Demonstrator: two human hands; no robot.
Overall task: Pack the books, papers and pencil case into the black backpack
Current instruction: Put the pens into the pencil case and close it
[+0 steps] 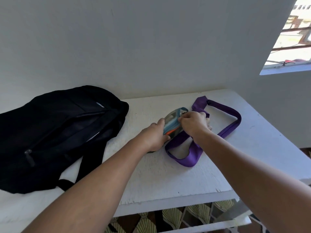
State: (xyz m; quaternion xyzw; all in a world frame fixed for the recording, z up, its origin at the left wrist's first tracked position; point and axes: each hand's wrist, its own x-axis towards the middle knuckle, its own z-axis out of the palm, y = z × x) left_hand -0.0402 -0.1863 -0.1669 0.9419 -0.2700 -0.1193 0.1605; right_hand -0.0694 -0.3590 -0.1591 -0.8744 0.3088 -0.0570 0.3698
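Both hands on pencil case (pixel 173 122) (w/ pens); backpack (pixel 55 132) unzipped.

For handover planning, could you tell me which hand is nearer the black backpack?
Left. The left hand holds the pencil case on the black backpack side; the right hand is farther right.

Black fabric backpack (pixel 55 133), zip opening gaping: 1, well to the left of the fingers.
Blue-edged translucent pencil case (pixel 173 121) with orange contents: 1, between the fingers of both hands.
Purple woven strap (pixel 223 130), looped: 1, possibly more, since it passes under the fingers.
White painted table (pixel 185 179): 1.
Bare hands: 2, left hand (pixel 155 136) and right hand (pixel 193 122).
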